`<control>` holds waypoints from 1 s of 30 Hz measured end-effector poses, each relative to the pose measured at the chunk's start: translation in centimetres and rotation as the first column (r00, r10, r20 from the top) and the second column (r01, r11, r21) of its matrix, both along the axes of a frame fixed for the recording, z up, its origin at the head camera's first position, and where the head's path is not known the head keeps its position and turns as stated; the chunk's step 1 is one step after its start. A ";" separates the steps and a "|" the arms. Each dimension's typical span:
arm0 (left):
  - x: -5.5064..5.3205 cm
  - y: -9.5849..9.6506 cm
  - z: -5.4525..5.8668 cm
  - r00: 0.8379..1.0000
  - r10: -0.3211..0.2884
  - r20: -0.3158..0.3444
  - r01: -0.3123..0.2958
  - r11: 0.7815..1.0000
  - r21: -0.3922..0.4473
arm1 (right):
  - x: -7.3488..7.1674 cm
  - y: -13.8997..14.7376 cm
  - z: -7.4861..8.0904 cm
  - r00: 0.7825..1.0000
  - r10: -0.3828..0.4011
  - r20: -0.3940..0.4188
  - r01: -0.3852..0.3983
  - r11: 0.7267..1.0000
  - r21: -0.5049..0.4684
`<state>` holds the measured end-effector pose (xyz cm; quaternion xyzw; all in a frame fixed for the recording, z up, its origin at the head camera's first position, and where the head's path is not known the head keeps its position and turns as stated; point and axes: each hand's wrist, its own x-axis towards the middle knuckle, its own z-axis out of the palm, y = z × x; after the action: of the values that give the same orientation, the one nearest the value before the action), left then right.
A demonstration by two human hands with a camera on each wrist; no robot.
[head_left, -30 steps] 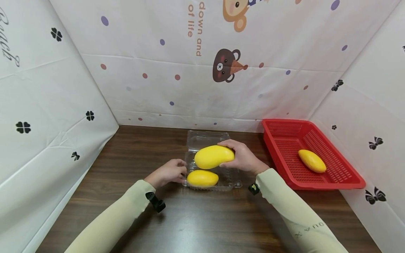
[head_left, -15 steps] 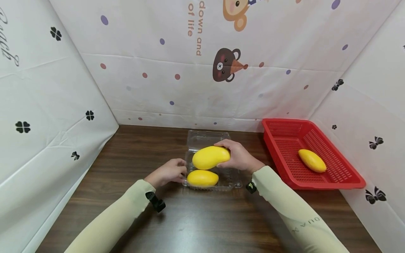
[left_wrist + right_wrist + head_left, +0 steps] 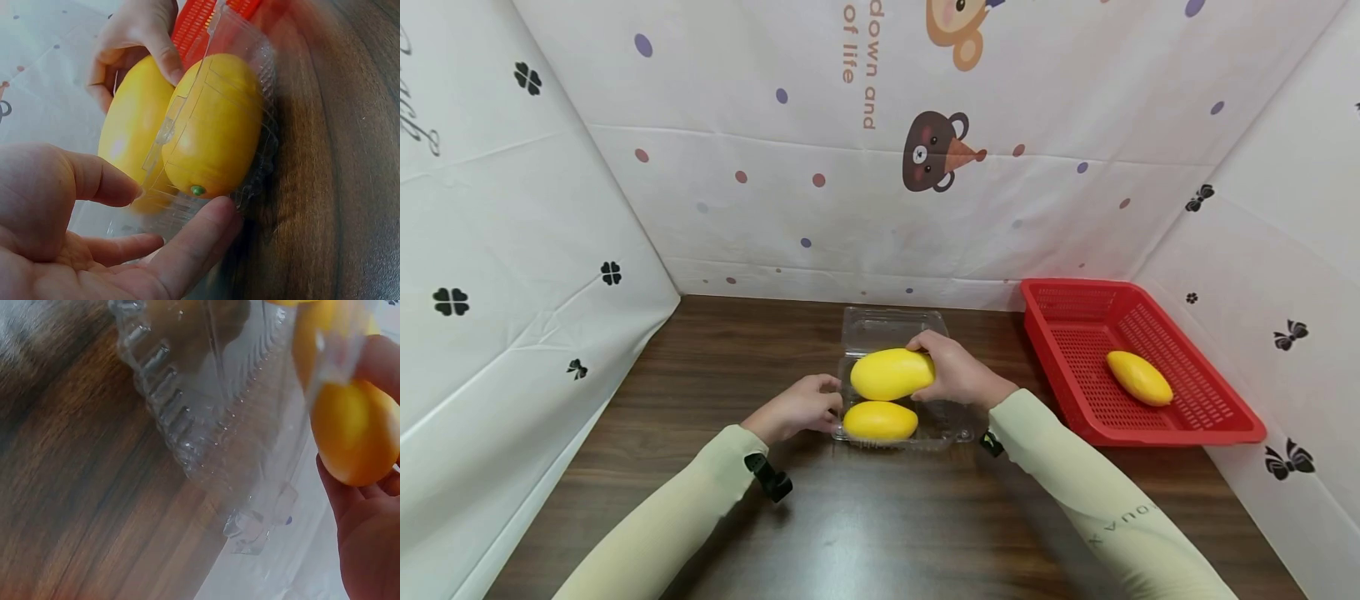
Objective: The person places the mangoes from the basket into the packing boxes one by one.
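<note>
My right hand (image 3: 953,367) grips a yellow mango (image 3: 887,374) by its right end, thumb and fingers curled round it. This mango is over the back half of a clear plastic clamshell container (image 3: 943,421), whose lid (image 3: 895,327) stands open at the back. In the front half lies a second mango (image 3: 215,125), its green stem spot facing my left hand (image 3: 797,410). The left thumb and fingers, fairly straight and spread apart, are at the container's left end. In the right wrist view the held mango (image 3: 353,431) shows between thumb and fingers.
A red slotted plastic basket (image 3: 1078,425) stands to the right, with one more mango (image 3: 1138,378) in it. The dark wood table (image 3: 880,533) is bounded by white printed sheets (image 3: 737,217) at the back and sides.
My right hand has moved slightly left and lower with its mango, bringing it over the container's back half, right behind the front mango. The left hand has stayed in place.
</note>
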<state>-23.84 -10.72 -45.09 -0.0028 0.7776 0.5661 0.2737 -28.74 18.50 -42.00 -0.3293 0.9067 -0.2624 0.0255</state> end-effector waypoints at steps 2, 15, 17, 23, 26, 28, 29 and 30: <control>0.0 0.0 0.0 1.000 0.001 0.001 -0.001 1.000 0.001 | 0.0 -0.1 -0.1 1.000 0.003 0.008 -0.003 1.000 0.007; 0.1 -0.1 0.1 1.000 -0.006 0.006 0.006 1.000 0.020 | -0.3 -0.6 -0.7 1.000 0.023 0.018 -0.024 0.999 0.048; 0.1 -0.1 0.0 1.000 -0.005 0.007 0.005 1.000 0.026 | -0.2 -0.9 -0.6 1.000 0.026 0.002 -0.026 0.998 0.064; -0.1 0.0 -0.1 1.000 -0.003 0.011 0.002 1.000 0.021 | 0.1 -1.4 -0.6 1.000 -0.008 -0.024 0.010 0.995 0.095; -0.2 0.0 -0.2 1.000 0.002 0.018 -0.002 1.000 0.013 | 0.2 -1.7 -0.8 0.998 -0.024 -0.064 0.032 0.992 0.124; -0.3 0.0 -0.2 1.000 0.004 0.022 -0.004 1.000 0.016 | 0.3 -1.8 -1.0 0.995 -0.026 -0.101 0.041 0.988 0.151; -0.3 0.0 -0.2 1.000 0.002 0.022 -0.002 1.000 0.018 | 0.3 -1.8 -1.0 0.993 -0.026 -0.118 0.046 0.985 0.168; -0.3 0.0 -0.2 1.000 0.005 0.025 -0.005 1.000 0.023 | 0.3 -1.8 -1.1 0.991 -0.024 -0.133 0.048 0.982 0.182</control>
<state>-24.18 -10.71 -45.30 -0.0087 0.7675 0.5756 0.2820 -28.47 16.70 -43.07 -0.3252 0.9327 -0.1558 -0.0079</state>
